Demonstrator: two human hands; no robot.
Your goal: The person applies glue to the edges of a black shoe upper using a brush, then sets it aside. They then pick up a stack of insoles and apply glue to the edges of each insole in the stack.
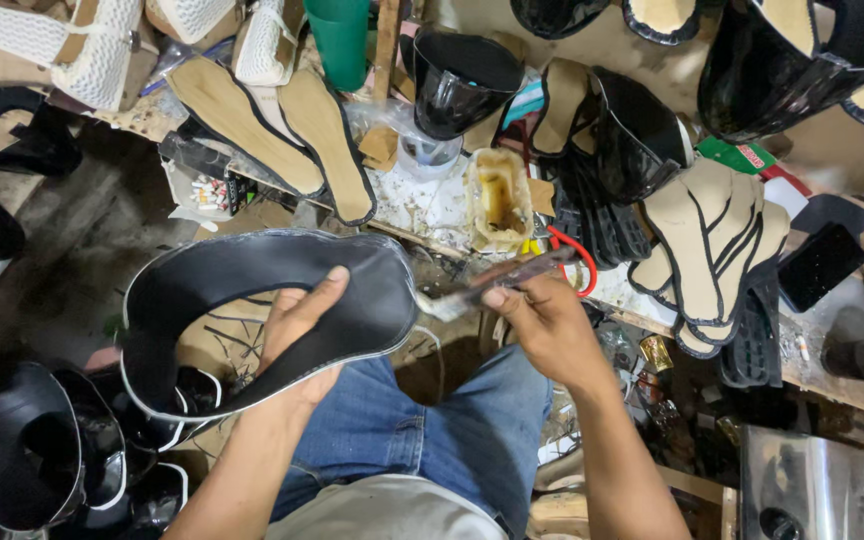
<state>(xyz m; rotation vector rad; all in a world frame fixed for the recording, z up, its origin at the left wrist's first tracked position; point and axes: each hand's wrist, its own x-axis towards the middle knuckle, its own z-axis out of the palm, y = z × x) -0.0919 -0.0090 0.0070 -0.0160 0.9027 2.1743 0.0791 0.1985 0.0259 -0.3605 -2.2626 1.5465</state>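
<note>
Glue was my worry here. My left hand [297,325] clamped the black upper [252,290] over my lap, thumb on top, fingers beneath. My right hand [542,320] pinched a brush [497,285], its tip just beside the upper's edge. The open glue pot [499,198] sat on the crowded counter [422,205] near insoles [322,140]. I judged a loaded brush could drip on my jeans [432,430], or the limp upper could sag and smear.

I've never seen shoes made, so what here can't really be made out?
- Brush in the right hand: blurred in the head view, bristle tip unclear.
- Left hand: palm hidden behind the black shoe upper.
- Glue pot: contents too murky to judge.
- Glossy black uppers: cut off by the top edge.
</note>
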